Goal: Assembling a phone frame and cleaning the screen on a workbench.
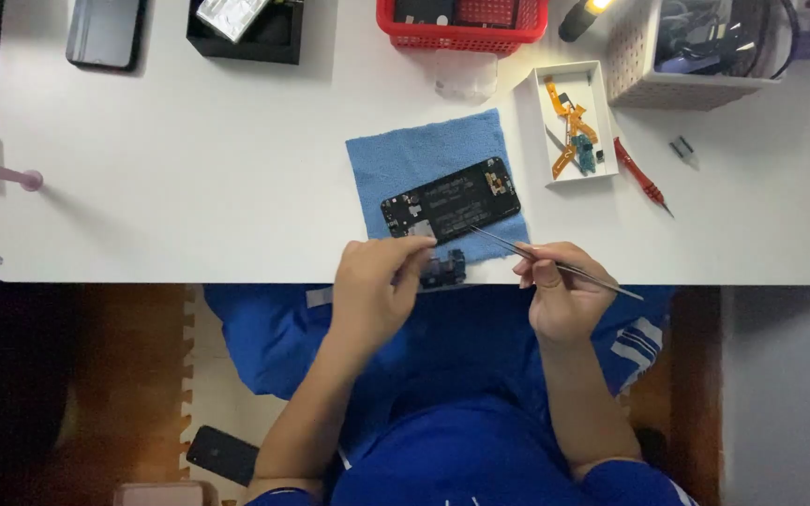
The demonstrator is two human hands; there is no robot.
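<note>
Opened phone body (451, 200) lying on a blue cloth (414, 159) near the white table's (189, 150) front edge, long axis slanting up to the right. Left hand (375, 289) nearer — fingers curled around a small dark part (442, 270) just below the phone's lower-left end. Right hand (562, 295) pinched shut on metal tweezers (555, 264), tips aimed up-left toward the phone's lower edge — touching or not, cannot tell.

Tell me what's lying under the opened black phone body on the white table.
A blue square cloth lies under the opened black phone body, spread on the white table. The cloth's middle is covered by the phone, so anything beneath there cannot be seen.
</note>
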